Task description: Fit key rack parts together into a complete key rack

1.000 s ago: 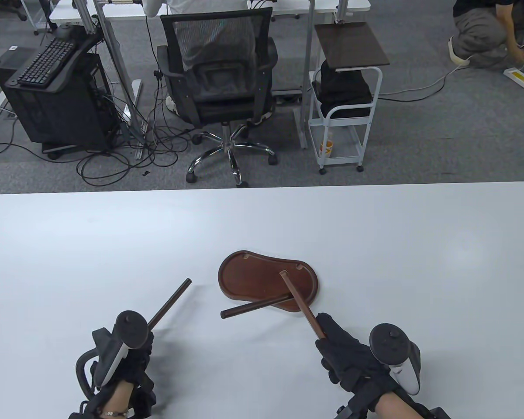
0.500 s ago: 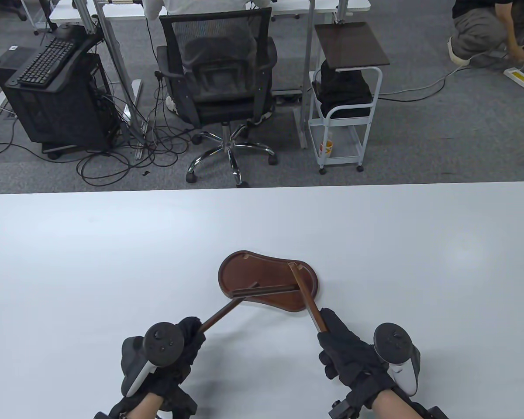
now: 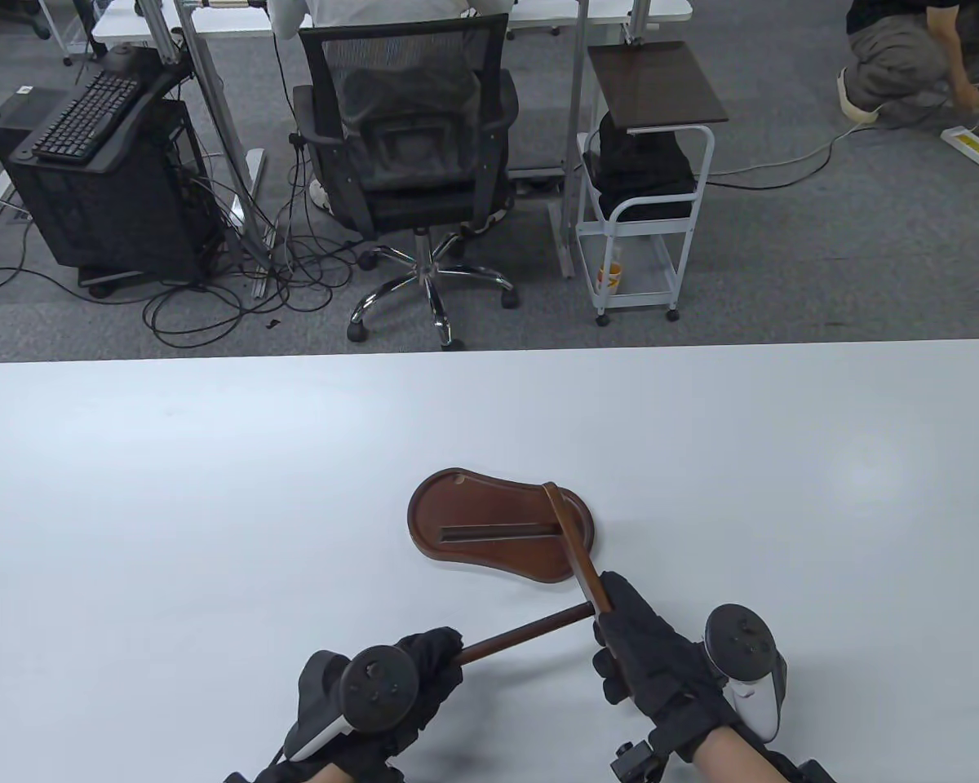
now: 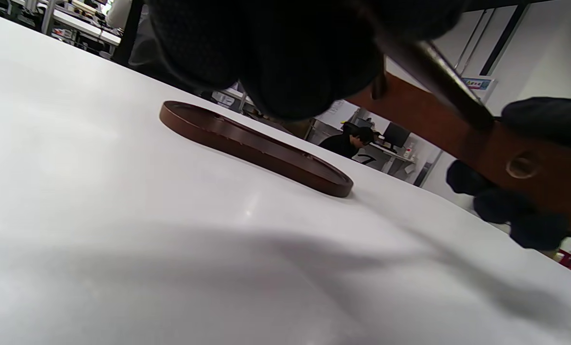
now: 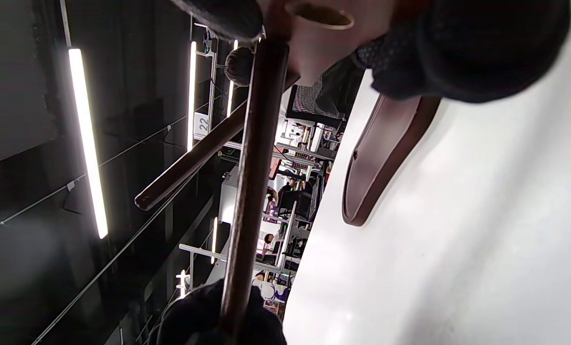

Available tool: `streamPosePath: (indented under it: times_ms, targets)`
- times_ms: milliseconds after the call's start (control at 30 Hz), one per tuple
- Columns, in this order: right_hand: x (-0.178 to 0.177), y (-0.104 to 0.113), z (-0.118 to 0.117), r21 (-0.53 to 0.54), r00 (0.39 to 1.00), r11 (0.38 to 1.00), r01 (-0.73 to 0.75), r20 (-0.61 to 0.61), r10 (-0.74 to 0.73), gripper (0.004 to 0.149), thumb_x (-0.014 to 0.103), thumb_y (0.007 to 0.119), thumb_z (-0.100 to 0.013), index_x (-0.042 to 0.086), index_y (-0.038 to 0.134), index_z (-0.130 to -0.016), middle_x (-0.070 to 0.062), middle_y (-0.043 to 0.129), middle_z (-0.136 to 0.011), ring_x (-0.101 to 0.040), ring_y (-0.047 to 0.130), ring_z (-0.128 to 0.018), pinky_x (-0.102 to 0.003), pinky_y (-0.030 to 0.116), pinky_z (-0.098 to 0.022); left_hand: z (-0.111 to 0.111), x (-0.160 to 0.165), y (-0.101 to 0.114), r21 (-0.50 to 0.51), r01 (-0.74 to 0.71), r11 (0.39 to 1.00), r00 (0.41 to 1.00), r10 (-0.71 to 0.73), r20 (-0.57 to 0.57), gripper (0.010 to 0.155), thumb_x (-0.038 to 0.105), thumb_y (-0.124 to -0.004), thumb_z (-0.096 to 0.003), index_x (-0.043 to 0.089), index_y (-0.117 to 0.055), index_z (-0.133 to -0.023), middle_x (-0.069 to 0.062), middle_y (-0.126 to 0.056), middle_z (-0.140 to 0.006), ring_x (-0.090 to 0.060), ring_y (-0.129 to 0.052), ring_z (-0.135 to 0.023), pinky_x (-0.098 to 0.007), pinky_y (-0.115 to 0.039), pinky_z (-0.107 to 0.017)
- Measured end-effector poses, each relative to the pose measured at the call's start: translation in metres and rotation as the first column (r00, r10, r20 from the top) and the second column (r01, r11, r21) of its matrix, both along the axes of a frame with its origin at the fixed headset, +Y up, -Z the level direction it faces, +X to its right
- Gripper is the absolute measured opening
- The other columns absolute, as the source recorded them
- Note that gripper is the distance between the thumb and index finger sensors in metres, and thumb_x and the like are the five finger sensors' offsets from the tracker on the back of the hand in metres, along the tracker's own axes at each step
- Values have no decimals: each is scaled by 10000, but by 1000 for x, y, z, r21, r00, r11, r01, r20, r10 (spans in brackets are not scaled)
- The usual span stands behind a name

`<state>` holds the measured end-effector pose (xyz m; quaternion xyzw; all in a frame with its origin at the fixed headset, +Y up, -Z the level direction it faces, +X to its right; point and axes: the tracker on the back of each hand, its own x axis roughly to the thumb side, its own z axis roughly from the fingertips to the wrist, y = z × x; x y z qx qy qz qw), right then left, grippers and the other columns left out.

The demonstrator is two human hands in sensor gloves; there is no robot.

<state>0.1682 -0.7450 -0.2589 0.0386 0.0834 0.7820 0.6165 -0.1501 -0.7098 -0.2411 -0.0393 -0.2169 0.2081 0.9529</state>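
The right hand [image 3: 648,652] grips the near end of a flat wooden post [image 3: 575,546], fingers wrapped around it, the post slanting up and away over the tray-shaped base [image 3: 465,510]. The left hand [image 3: 420,681] is closed on one end of a round dowel [image 3: 530,630], whose far tip meets the post just above the right hand's fingers. A crossbar [image 3: 498,532] juts leftward from the post over the base. The dark brown, kidney-shaped base lies flat on the white table [image 3: 212,489], just beyond both hands.
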Motion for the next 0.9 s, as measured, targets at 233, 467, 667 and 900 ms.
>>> streamPosePath:
  times_ms: [233, 467, 667, 900]
  targets:
    - [1, 0, 0, 0, 1000, 1000, 23, 15, -23, 605, 370, 614, -603, 79, 467, -1114, -298, 705, -901, -426, 890, -512, -472, 898, -253, 1, 3, -2, -29, -12, 1000, 1000, 13, 25, 483, 435, -684, -554, 236, -655, -993, -11, -905, -852, -167, -962, -730, -433, -808, -612]
    - [2, -2, -1, -19, 998, 999, 50, 26, -49, 606, 367, 612, -603, 78, 463, -1114, -301, 701, -902, -430, 887, -513, -475, 895, -254, 3, 6, -3, -7, 17, 1000, 998, -17, 65, 484, 441, -682, -553, 249, -648, -996, 0, -905, -852, -164, -961, -730, -428, -809, -614]
    - [3, -2, -1, -15, 998, 999, 48, 28, -48, 605, 367, 610, -604, 79, 460, -1115, -301, 699, -904, -430, 886, -514, -476, 894, -255, 4, 8, -5, -3, 35, 999, 997, -34, 75, 485, 438, -684, -552, 249, -647, -997, -2, -906, -853, -167, -961, -731, -432, -807, -613]
    - [3, -3, -1, -32, 999, 999, 44, 24, -43, 605, 365, 608, -605, 77, 458, -1115, -304, 696, -904, -433, 884, -515, -477, 893, -255, 6, 10, -5, 43, 83, 996, 993, -86, 78, 484, 436, -686, -551, 249, -650, -997, -4, -908, -851, -168, -962, -727, -434, -807, -611]
